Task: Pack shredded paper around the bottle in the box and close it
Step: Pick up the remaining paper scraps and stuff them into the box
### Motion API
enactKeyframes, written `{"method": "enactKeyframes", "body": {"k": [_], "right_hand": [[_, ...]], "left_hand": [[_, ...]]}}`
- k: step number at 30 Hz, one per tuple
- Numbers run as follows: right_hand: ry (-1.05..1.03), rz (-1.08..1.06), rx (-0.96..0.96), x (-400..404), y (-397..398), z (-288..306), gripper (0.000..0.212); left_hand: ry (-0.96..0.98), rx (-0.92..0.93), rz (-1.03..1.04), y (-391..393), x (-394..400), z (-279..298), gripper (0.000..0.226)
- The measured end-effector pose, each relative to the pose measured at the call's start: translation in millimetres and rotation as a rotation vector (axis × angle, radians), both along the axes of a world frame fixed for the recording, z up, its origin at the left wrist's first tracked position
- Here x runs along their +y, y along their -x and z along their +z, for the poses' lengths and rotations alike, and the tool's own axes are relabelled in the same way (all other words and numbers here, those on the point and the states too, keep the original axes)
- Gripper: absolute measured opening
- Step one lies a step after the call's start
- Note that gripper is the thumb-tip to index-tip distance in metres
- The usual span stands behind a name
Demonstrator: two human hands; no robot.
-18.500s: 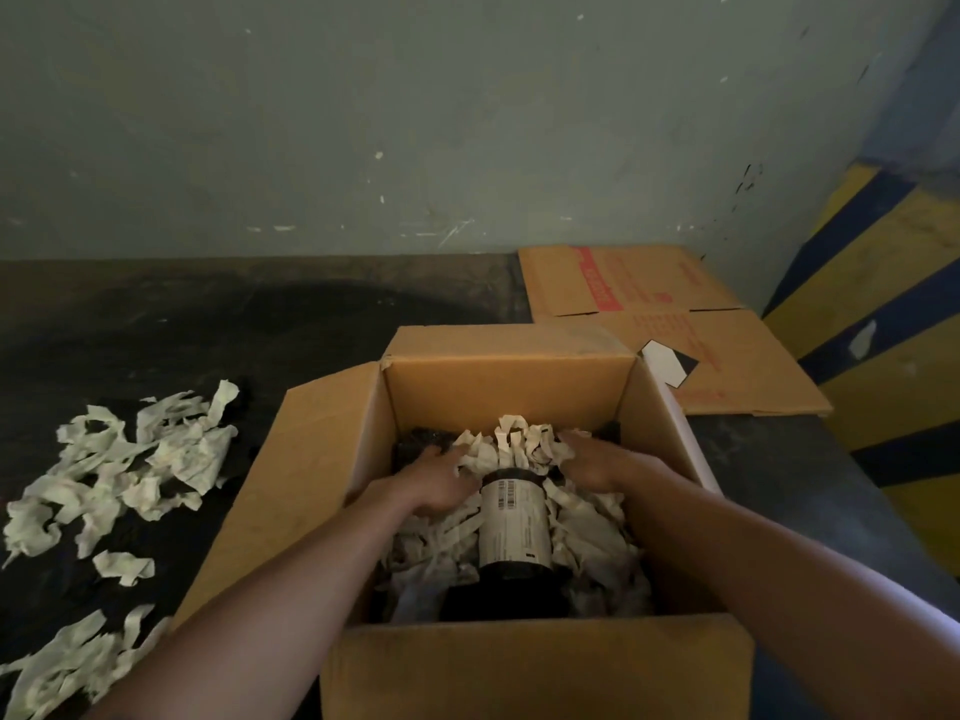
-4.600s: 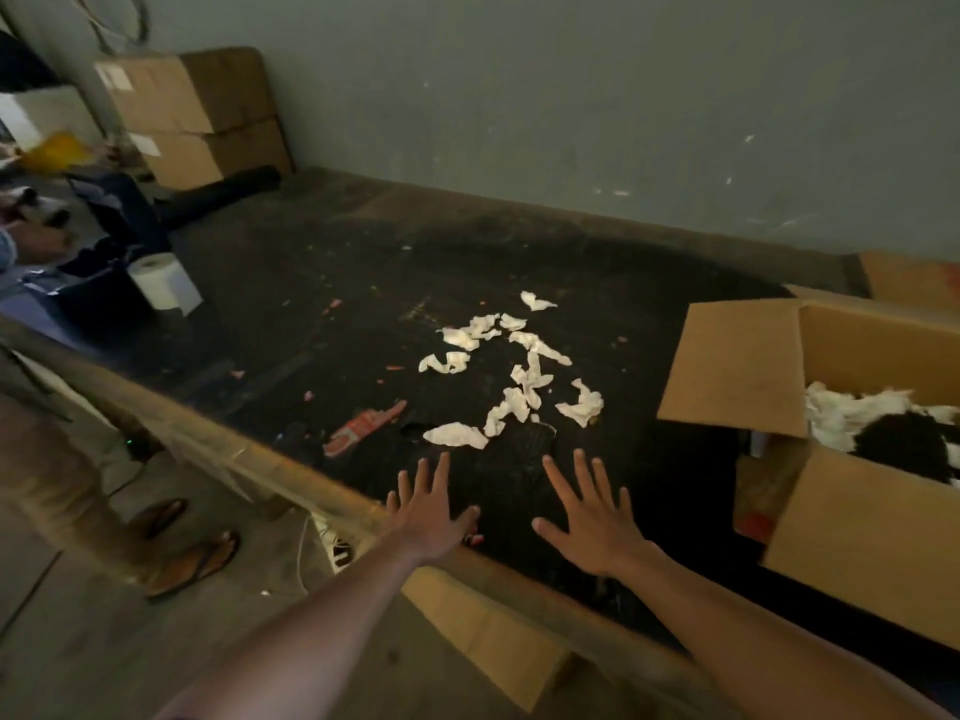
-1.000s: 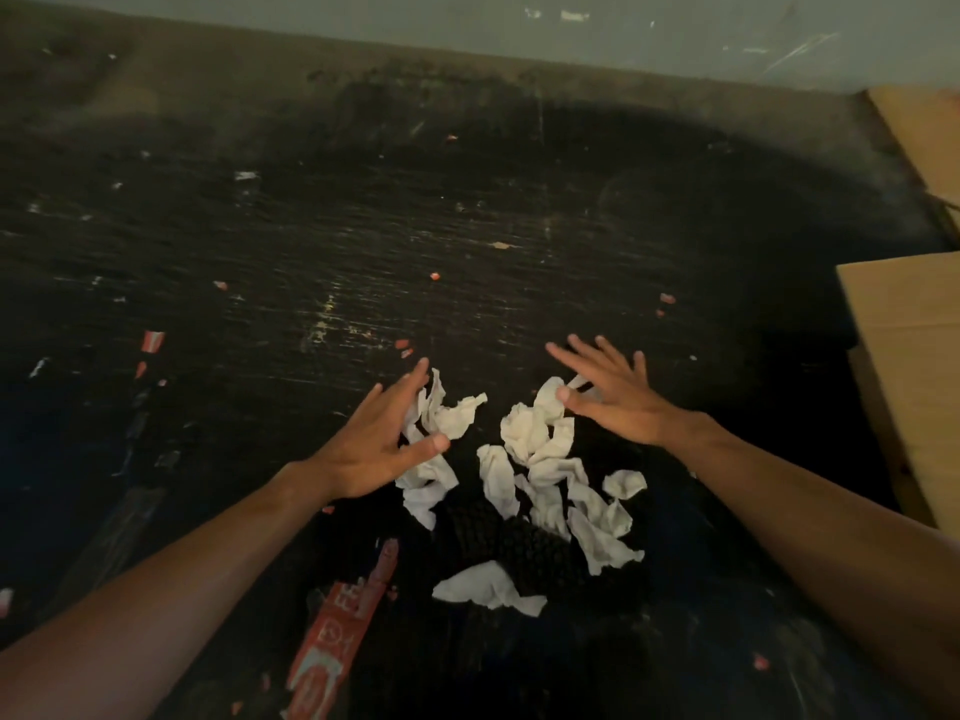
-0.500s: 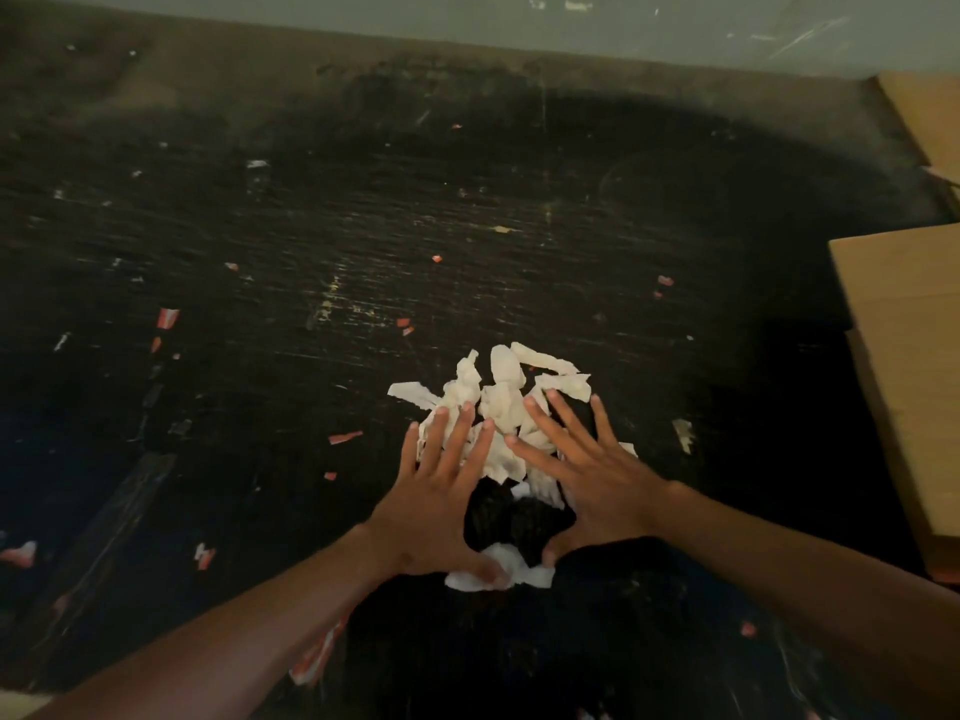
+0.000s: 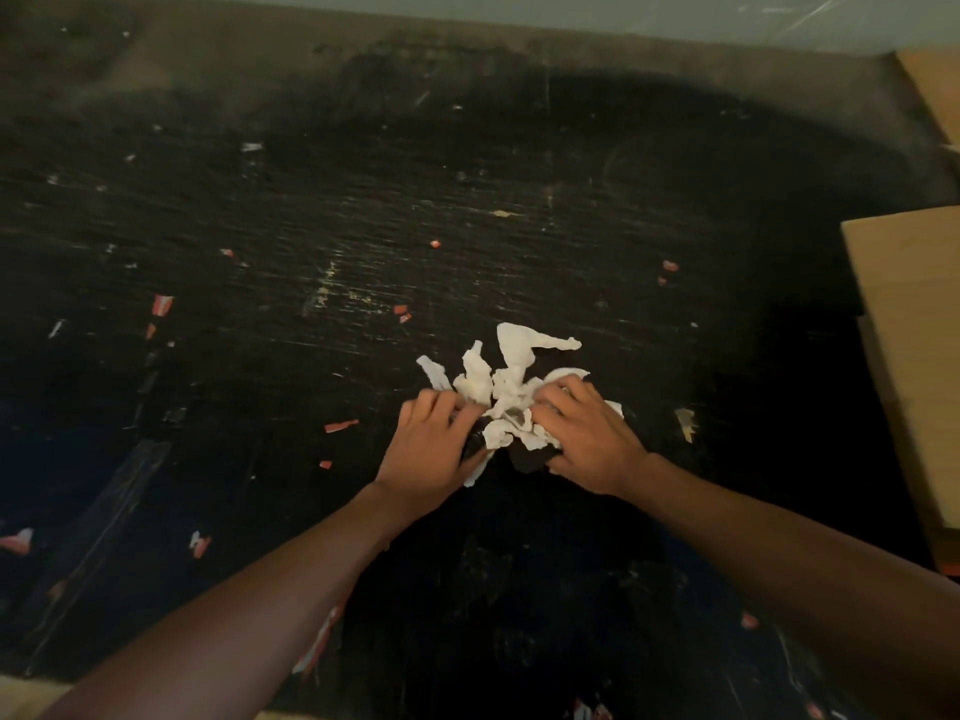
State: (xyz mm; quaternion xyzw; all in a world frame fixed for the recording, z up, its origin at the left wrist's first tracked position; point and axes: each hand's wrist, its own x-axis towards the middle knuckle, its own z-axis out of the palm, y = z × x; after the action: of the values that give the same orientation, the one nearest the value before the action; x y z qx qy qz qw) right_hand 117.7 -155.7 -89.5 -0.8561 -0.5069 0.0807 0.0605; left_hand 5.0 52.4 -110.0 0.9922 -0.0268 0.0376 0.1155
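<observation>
A bunch of white shredded paper (image 5: 506, 387) lies on the dark, scratched table top (image 5: 363, 226). My left hand (image 5: 431, 444) curls around its left side and my right hand (image 5: 587, 433) around its right side, fingers closed into the strips and gathering them between both hands. A few strips stick out beyond the fingers at the far side. Only a cardboard flap of the box (image 5: 914, 345) shows at the right edge. The bottle is out of view.
Small red and white scraps (image 5: 340, 426) are scattered over the table. A grey wall (image 5: 571, 7) runs along the far edge. A flat piece of cardboard (image 5: 935, 90) lies at the far right corner.
Half a second ago both hands lay flat with spread fingers on the paper. Now the fingers have curled in and bunched the strips into a tighter clump.
</observation>
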Motion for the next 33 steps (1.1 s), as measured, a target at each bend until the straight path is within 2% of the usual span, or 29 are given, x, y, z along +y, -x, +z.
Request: {"method": "enactKeyframes", "body": {"k": [3, 5, 8, 12, 16, 18, 22, 25, 29, 33], "right_hand": [[0.002, -0.090, 0.020, -5, 8, -3, 0.054], [-0.012, -0.172, 0.075, -7, 13, 0, 0.048], [-0.064, -0.243, 0.201, -9, 22, 7, 0.040], [-0.395, -0.430, 0.376, -18, 30, 25, 0.021], [-0.727, -0.723, 0.412, -18, 11, 43, 0.009], [-0.800, -0.787, 0.451, -18, 2, 45, 0.025], [-0.820, -0.825, 0.508, -27, 0, 41, 0.031], [-0.787, -0.882, 0.537, -37, 0, 36, 0.027], [-0.777, -0.935, 0.589, -51, 1, 26, 0.023], [-0.750, -0.984, 0.645, -50, 9, 16, 0.022]], "left_hand": [[-0.032, 0.054, 0.001, -6, -1, 1, 0.045], [-0.013, 0.063, 0.007, -8, -1, 6, 0.035], [0.151, 0.113, 0.126, -8, 1, 18, 0.029], [0.329, 0.045, 0.248, -1, 16, 25, 0.019], [0.305, -0.092, 0.157, -23, 21, 35, 0.020], [0.252, -0.130, 0.077, -47, 14, 38, 0.026], [0.053, -0.109, -0.150, -88, -4, 36, 0.038], [-0.076, -0.055, -0.293, -103, -7, 18, 0.034], [-0.073, 0.009, -0.394, -116, -7, 0, 0.036], [-0.040, -0.022, -0.357, -118, -11, -2, 0.044]]}}
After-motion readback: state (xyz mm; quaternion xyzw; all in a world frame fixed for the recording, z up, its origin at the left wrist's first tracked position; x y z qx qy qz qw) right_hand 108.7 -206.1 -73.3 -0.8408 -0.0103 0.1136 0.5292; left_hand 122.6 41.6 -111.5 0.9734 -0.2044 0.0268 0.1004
